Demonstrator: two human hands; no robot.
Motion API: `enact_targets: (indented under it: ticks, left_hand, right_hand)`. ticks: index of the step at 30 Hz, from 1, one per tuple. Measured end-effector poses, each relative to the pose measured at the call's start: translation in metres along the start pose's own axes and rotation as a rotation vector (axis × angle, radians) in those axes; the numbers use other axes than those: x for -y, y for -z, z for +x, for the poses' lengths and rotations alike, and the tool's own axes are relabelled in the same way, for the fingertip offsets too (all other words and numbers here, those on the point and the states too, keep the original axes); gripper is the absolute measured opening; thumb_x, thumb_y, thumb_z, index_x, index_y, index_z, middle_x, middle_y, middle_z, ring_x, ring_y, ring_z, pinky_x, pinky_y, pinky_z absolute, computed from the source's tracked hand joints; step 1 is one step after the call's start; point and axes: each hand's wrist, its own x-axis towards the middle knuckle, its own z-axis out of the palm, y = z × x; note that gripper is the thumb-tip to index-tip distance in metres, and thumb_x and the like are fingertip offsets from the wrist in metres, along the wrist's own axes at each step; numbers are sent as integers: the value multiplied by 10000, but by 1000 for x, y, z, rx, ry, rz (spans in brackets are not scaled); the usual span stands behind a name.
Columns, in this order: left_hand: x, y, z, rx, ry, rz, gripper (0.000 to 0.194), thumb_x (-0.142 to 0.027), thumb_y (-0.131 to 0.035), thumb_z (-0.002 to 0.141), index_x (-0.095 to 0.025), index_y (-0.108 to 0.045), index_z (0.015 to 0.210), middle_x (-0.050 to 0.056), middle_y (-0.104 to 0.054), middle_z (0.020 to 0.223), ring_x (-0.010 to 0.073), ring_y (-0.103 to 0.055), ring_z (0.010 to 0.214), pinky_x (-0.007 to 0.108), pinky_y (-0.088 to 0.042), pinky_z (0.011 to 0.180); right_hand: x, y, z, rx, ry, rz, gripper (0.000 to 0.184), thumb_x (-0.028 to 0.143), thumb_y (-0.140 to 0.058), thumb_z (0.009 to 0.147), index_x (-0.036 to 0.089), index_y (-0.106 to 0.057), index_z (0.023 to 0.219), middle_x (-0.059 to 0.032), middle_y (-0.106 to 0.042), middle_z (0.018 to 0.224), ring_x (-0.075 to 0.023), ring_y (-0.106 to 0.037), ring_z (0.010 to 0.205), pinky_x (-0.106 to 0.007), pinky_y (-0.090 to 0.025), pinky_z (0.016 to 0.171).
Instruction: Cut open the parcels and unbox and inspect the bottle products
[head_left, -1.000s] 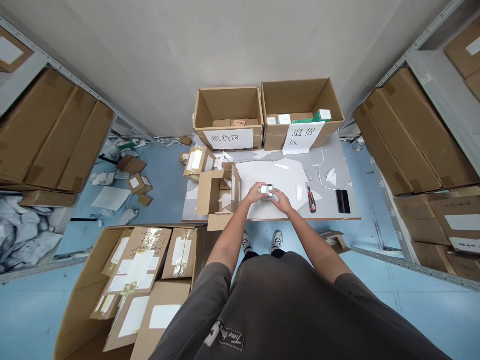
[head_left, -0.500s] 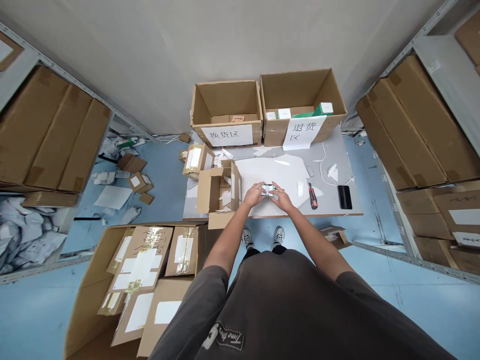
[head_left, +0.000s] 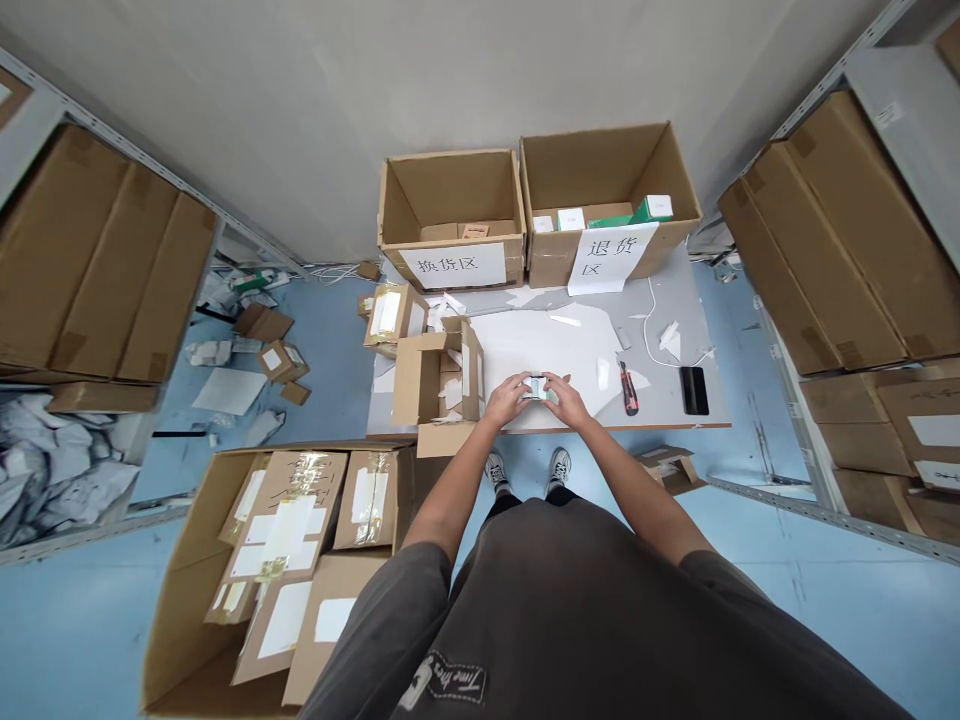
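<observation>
A small white and green box point(head_left: 538, 387) is held between both hands over the near edge of the grey table point(head_left: 675, 400). My left hand point(head_left: 511, 397) grips its left side and my right hand point(head_left: 566, 399) grips its right side. An opened cardboard parcel point(head_left: 435, 380) with white paper inside stands just left of my left hand. White paper sheets point(head_left: 540, 345) lie under and beyond the hands.
Two open cartons with paper labels, one at the left point(head_left: 450, 215) and one at the right point(head_left: 604, 195), stand at the table's back. A red utility knife point(head_left: 628, 388), a black phone point(head_left: 694, 390) and a white cable point(head_left: 651, 320) lie at right. A large carton of parcels point(head_left: 277, 560) sits on the floor at left; shelves flank both sides.
Both hands with the small box have drawn slightly nearer to me, toward the table's front edge. The view has tilted a little.
</observation>
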Motion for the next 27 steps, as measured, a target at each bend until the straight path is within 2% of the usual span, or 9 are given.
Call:
enact_targets:
  ticks: [3,8,12,15,19,24,27]
  left_hand:
    - [-1,-3,-2,-13,31,-48,305,-154,-746,897,-257,-722,1183,87,-509,1652,296,-513,1504,495,-428,1262]
    - [-3,-5,0,-46,118,-92,674,-181,-781,860,-294,-565,1488,73,-343,1758,301,-578,1443,453,-528,1172]
    - [-2,-3,7,-44,103,-155,792,-172,-770,849,-303,-491,1579,74,-386,1734,291,-488,1525,426,-527,1180]
    - [2,0,14,-48,110,-255,803,-210,-766,871,-294,-465,1611,91,-453,1693,290,-515,1498,433,-531,1175]
    - [8,1,21,-46,150,-414,805,-276,-769,894,-267,-450,1632,133,-456,1692,305,-582,1432,457,-541,1160]
    - [12,0,29,-70,196,-430,508,-316,-659,984,-232,-620,1483,131,-457,1697,299,-523,1498,451,-524,1175]
    - [14,0,32,-75,190,-378,430,-294,-595,1017,-226,-654,1437,125,-481,1680,289,-473,1541,443,-521,1177]
  right_hand:
    - [-1,-2,-2,-9,-48,46,358,268,-664,927,271,-630,1283,-89,-547,1627,-294,-571,1465,-489,-552,1137]
    - [-4,-6,-2,-31,-100,152,689,261,-690,886,280,-492,1546,-85,-470,1690,-289,-578,1462,-492,-558,1156]
    - [-7,-7,3,-33,-124,208,779,313,-722,892,306,-447,1620,-83,-425,1719,-312,-562,1476,-508,-578,1135]
    - [-11,-7,7,-39,-168,271,778,367,-718,919,326,-430,1640,-86,-441,1708,-323,-581,1457,-525,-582,1127]
    - [-18,-6,15,-25,-218,344,783,396,-717,931,333,-419,1652,-93,-471,1684,-335,-595,1446,-552,-554,1156]
    - [-26,-1,23,25,-242,385,774,393,-720,931,351,-437,1650,-98,-510,1655,-345,-621,1419,-559,-572,1128]
    - [-30,1,26,43,-230,391,733,414,-708,942,338,-474,1633,-105,-486,1677,-341,-638,1398,-552,-581,1115]
